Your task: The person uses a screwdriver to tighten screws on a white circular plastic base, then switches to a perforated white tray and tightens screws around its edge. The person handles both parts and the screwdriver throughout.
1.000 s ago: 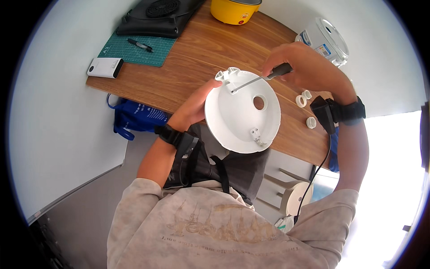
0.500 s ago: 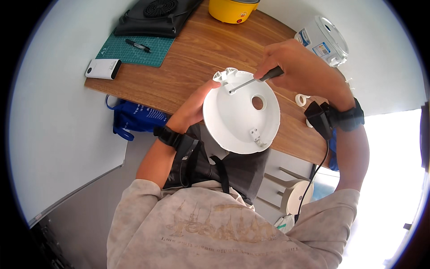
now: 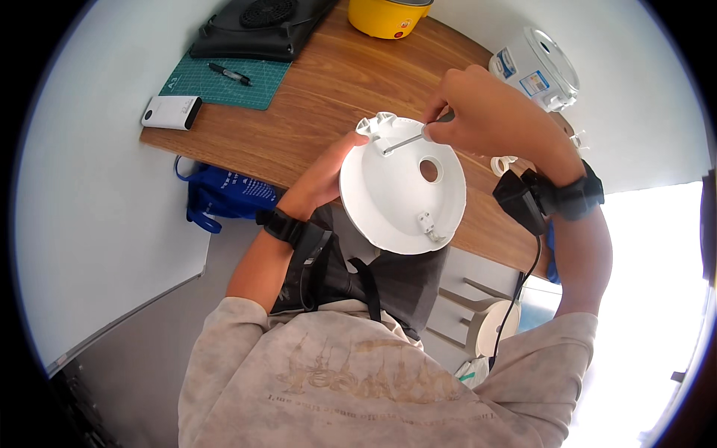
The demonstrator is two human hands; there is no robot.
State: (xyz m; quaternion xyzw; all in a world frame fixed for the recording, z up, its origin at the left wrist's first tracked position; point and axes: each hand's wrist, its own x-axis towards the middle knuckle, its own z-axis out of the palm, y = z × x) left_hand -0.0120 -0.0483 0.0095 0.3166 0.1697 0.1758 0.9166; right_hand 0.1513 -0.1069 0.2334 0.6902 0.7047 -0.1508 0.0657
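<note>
A round white plastic shell (image 3: 388,201), shaped like a shallow bowl, is tilted toward me at the table's front edge. It has a round hole right of its middle, a small white terminal block (image 3: 426,222) near its lower rim and raised brackets at its upper left. My left hand (image 3: 331,170) grips the rim at the left, thumb by the brackets. In my right hand (image 3: 472,112) is a screwdriver (image 3: 403,144), its dark handle mostly hidden by my fingers. The shaft slants down left, its tip at a bracket inside the shell.
On the wooden table (image 3: 328,97) lie a green cutting mat (image 3: 258,89) with a pen (image 3: 229,74), a white power bank (image 3: 172,113) and a black fan cooling pad (image 3: 250,30). A yellow pot (image 3: 387,19), a white appliance (image 3: 534,71) and a tape roll (image 3: 502,165) stand farther right. A blue bag (image 3: 230,196) hangs below.
My right hand has turned and closed further round the screwdriver handle, covering more of it. The tip stays at the same bracket. The shell and my left hand have hardly moved.
</note>
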